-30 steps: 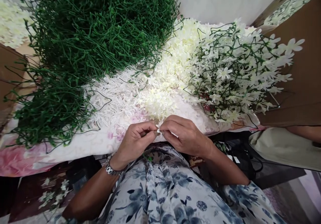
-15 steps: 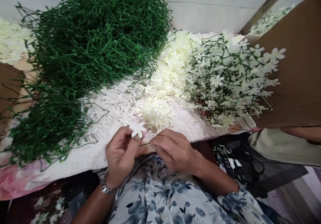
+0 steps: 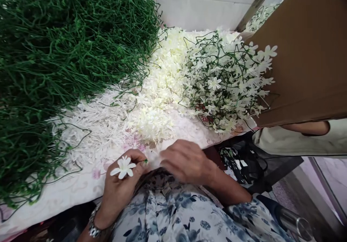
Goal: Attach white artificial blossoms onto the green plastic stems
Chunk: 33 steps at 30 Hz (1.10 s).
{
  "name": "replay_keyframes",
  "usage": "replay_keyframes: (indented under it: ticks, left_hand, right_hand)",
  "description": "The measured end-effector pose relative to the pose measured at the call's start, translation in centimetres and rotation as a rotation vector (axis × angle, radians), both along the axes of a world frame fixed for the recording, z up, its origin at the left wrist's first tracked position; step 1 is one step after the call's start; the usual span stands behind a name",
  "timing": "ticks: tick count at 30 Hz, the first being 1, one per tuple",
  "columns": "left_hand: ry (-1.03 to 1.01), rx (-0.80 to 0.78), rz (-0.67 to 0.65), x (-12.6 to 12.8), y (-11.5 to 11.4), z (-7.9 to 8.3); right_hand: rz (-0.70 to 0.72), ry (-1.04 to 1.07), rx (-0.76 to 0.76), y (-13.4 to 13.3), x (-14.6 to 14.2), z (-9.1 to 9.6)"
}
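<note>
My left hand (image 3: 120, 189) is closed in a pinch at the near edge of the table. It holds an artificial flower stem; the small green tip (image 3: 145, 161) pokes out between thumb and forefinger. A white artificial flower (image 3: 124, 167) with open petals lies over the back of these fingers. Just to the right, apart from it, is my right hand (image 3: 188, 162), its fingers curled and smeared by motion, so what they hold, if anything, does not show. Beyond my hands lie a heap of loose cream petals (image 3: 151, 122) and a pile of thin white stamens (image 3: 94, 122).
A big tangle of green plastic stems (image 3: 81, 43) fills the left. Finished white flowers on stems (image 3: 225, 83) are heaped at the right, against a cardboard box (image 3: 303, 61). Another person's arm (image 3: 311, 127) shows below the box. A pale patterned cloth (image 3: 189, 126) covers the table.
The white flower has gone from my left fingertips to over the back of the fingers, with a green tip now in the pinch. My right hand is moving and blurred. The view has shifted right.
</note>
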<state>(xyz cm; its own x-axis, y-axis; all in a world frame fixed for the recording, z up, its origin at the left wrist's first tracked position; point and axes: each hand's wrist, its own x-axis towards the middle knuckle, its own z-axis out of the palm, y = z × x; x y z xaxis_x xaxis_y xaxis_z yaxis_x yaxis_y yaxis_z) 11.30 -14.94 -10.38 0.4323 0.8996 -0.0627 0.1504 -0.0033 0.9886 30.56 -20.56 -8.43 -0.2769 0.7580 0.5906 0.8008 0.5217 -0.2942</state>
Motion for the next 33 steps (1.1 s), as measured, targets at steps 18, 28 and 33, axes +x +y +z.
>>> replay_keyframes:
  ticks: [18,28,33]
  left_hand:
    - [-0.088,-0.209,0.029,1.3,-0.1,-1.1]
    - [-0.098,0.074,-0.024,1.3,-0.1,-0.9]
    - [-0.117,0.177,-0.022,1.5,0.0,-0.1]
  right_hand:
    - [-0.488,0.001,-0.266,0.3,2.8,-3.8]
    - [-0.156,0.483,-0.329,-1.3,1.0,0.8]
    - [-0.004,0.473,-0.295,0.1,-0.7,1.4]
